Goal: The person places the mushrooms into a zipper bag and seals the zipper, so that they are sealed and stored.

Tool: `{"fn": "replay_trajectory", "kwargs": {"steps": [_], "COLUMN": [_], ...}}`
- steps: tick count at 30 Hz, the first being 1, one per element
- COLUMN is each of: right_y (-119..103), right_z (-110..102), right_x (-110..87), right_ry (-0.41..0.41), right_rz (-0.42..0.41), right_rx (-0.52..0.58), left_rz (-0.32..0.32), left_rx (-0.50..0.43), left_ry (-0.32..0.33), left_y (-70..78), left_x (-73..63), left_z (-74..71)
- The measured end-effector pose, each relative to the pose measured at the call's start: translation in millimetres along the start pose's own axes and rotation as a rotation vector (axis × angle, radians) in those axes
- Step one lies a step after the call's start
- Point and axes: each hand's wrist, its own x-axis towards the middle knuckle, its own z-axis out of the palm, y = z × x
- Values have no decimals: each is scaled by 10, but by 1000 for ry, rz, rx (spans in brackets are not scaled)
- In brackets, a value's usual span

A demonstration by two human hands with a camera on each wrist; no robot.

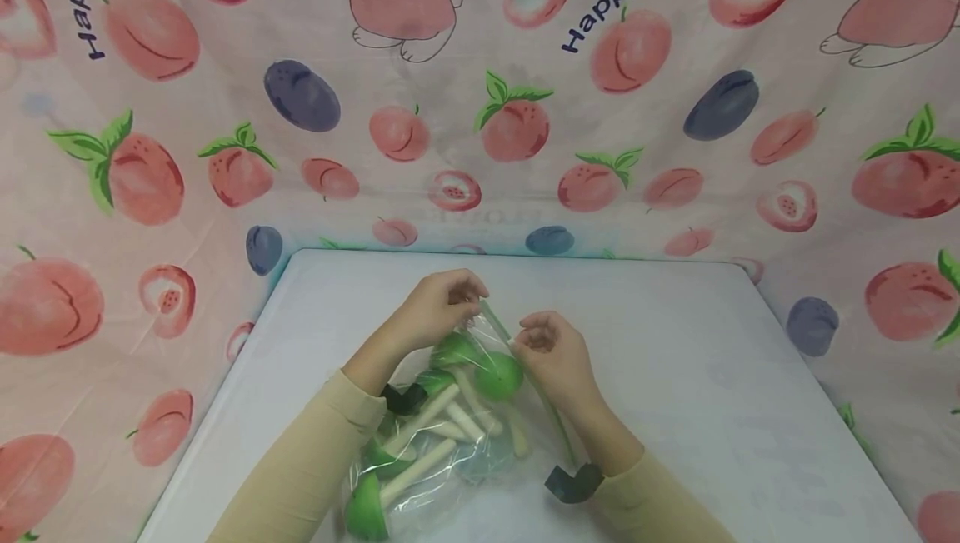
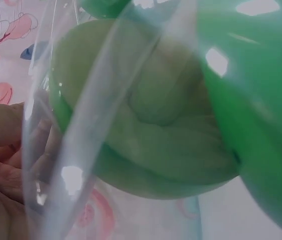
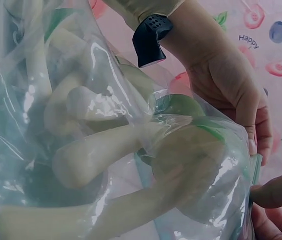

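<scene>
A clear zip bag [image 1: 420, 493] with a pale green seal strip [image 1: 495, 322] is held up over the white table. Inside it lie several mushroom-shaped pieces with green caps [image 1: 498, 375] and cream stems [image 1: 420, 470]. My left hand [image 1: 438, 310] pinches the upper left end of the strip. Further along the same strip, my right hand [image 1: 553, 356] pinches it between thumb and finger. The right wrist view shows the thumb [image 3: 276, 192] against the seal. Close to the left wrist camera, a green cap [image 2: 261, 100] fills much of the view through the plastic.
Under the bag spreads a white tabletop [image 1: 675, 343]. Behind and beside it hangs a pink cloth [image 1: 465, 93] printed with fruit and rabbits. Dark camera mounts sit on the left wrist [image 1: 405, 398] and the right wrist [image 1: 573, 483].
</scene>
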Motion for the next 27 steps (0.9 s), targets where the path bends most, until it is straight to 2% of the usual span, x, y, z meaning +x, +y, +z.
{"fn": "replay_trajectory", "kwargs": {"steps": [27], "right_y": [97], "right_z": [10], "right_x": [-31], "right_ry": [-21], "right_rz": [24], "right_rx": [-13], "left_rz": [-61], "left_rx": [-33], "left_ry": [18], "left_y": [-73], "left_x": [-25], "left_z": [-111]}}
